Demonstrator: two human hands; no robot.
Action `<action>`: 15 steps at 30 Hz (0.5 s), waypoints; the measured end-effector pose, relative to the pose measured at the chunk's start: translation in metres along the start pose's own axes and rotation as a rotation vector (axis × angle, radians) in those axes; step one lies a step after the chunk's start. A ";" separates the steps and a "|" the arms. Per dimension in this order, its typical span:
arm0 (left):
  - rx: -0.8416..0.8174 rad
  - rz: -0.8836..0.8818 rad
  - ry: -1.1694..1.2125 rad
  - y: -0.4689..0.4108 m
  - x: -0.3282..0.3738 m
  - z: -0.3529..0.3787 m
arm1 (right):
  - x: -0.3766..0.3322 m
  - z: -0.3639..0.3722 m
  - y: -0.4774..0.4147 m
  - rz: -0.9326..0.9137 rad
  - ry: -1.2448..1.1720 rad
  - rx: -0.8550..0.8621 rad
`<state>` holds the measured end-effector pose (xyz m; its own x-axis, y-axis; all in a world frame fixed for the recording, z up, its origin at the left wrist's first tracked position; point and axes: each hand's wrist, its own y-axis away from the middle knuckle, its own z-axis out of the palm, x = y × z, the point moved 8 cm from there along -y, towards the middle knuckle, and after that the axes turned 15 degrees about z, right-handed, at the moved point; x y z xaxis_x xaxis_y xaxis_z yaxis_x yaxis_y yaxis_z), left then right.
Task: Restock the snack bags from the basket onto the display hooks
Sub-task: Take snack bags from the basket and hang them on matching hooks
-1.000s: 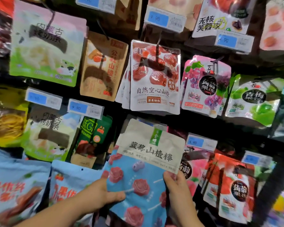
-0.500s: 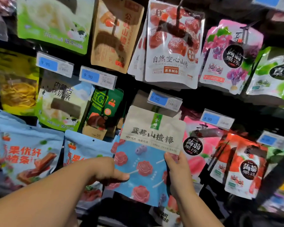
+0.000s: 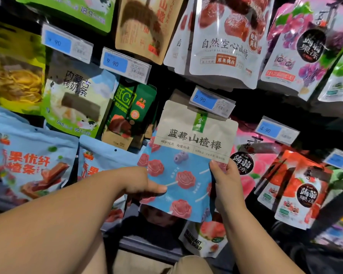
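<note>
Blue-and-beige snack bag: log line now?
blue-and-beige snack bag: held up | left hand: grips left edge | right hand: grips right edge | hung: cannot tell

The snack bag (image 3: 188,161) before you reads 蓝莓山楂棒, with 金晔 on its green tab. At its top edge the centre price tag (image 3: 210,101) says 9 90. The far-left price tag (image 3: 66,43) and the second price tag (image 3: 125,65) say 9 90 too, and the right price tag (image 3: 276,131) says 4 90. You can read 自然空心山楂 and 原果制作 on the white pouch (image 3: 224,46), 蒟蒻果冻 on the purple pouch (image 3: 305,46) and on the red pouch (image 3: 303,194), 内蒙古烤奶条 on the milk-bar bag (image 3: 75,95), and 果优纤楂条 on the light-blue bag (image 3: 32,165).
</note>
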<state>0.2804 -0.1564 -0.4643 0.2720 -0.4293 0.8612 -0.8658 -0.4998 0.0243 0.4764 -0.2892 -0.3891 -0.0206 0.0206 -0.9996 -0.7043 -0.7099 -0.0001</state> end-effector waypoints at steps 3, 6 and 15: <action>-0.006 0.021 -0.028 0.001 0.011 0.000 | -0.002 -0.001 -0.001 0.009 -0.021 -0.001; 0.029 0.031 0.001 -0.001 0.014 0.000 | -0.005 -0.002 -0.003 0.007 -0.024 -0.007; 0.113 0.061 0.053 -0.008 0.026 -0.003 | -0.014 -0.001 -0.013 0.014 -0.024 -0.021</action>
<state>0.2929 -0.1619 -0.4404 0.1947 -0.4226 0.8852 -0.8264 -0.5568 -0.0841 0.4863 -0.2812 -0.3755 -0.0475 0.0278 -0.9985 -0.6887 -0.7249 0.0126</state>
